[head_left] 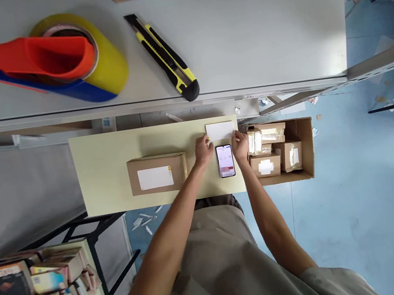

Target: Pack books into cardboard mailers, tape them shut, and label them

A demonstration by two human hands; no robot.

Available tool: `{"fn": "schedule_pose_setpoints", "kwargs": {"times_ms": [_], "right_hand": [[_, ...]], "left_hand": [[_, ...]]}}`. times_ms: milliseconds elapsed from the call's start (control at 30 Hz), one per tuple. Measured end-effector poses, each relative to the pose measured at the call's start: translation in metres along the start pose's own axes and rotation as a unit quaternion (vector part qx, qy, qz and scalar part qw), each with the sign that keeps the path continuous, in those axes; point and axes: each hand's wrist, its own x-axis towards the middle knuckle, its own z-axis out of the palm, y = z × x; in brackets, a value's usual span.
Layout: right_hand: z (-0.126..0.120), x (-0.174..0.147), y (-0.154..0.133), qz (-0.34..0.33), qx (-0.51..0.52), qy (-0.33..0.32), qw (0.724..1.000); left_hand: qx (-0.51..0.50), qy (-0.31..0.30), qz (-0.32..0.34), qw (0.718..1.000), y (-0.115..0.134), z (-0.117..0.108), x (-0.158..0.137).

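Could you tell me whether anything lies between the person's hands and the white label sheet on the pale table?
Nothing visible does. The left hand and right hand already touch the white label sheet at its two lower corners. The phone lies between the hands, nearer the person than the sheet, not blocking either.

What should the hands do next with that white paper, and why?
Probably lift the white rectangular label and carry it left to a cardboard box. The left hand and right hand pinch its two lower corners above the lit smartphone, and the nearby brown cardboard box already wears one.
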Motion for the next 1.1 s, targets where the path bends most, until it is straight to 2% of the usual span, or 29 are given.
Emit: {"fn": "schedule_pose_setpoints", "kwargs": {"times_ms": [133,367,567,667,800,900,1000,1100], "right_hand": [[0.001,0.003,0.001,0.003,0.011,0.000,1.000],[-0.001,0.003,-0.001,-0.008,0.009,-0.005,1.000],[-0.007,-0.003,-0.009,-0.008,-0.015,-0.016,1.000],[-0.010,-0.010,-0.019,-0.069,-0.061,-0.018,0.996],[-0.009,-0.020,-0.038,-0.180,-0.115,-0.049,0.976],[-0.007,-0.022,-0.043,-0.208,-0.106,-0.058,0.971],[-0.008,-0.017,-0.033,-0.190,-0.079,-0.073,0.976],[-0.010,-0.008,-0.017,-0.124,-0.070,-0.065,0.988]], "left_hand": [[-0.024,0.026,-0.015,0.999,0.003,-0.001,0.000],[-0.135,0.065,-0.079,0.986,0.018,-0.005,0.009],[-0.174,0.050,-0.080,0.980,0.028,-0.009,0.011],[-0.165,0.028,-0.064,0.984,0.035,-0.012,0.005],[-0.126,0.013,-0.006,0.992,0.050,-0.013,-0.004],[-0.112,0.010,0.018,0.993,0.060,-0.011,-0.008],[-0.117,0.032,0.010,0.993,0.059,-0.009,-0.005],[-0.112,0.047,-0.012,0.992,0.047,-0.010,0.005]]}}
